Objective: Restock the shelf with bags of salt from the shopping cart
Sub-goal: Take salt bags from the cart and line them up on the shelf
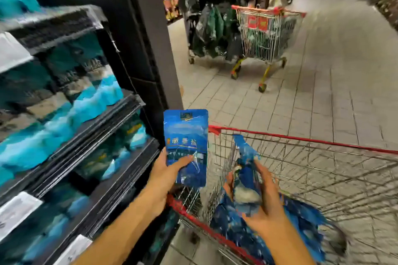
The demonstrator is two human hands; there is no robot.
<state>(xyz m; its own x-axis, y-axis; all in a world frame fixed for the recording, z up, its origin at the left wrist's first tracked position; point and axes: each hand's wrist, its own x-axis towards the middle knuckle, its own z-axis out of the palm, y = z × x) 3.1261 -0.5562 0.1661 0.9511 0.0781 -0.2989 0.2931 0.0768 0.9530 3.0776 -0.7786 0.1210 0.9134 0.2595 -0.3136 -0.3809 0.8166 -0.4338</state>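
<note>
A blue bag of salt [185, 146] is held upright by the left hand [167, 175], thumb curled across its front, between the shelf [120, 118] and the shopping cart [301, 140]. A second bag [245, 178] is gripped by the right hand [266, 206] above the cart, over a heap of more bags [301, 228].

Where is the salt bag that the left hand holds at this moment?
In the head view, the salt bag stands upright in the left hand, between the shelf and the shopping cart.
</note>
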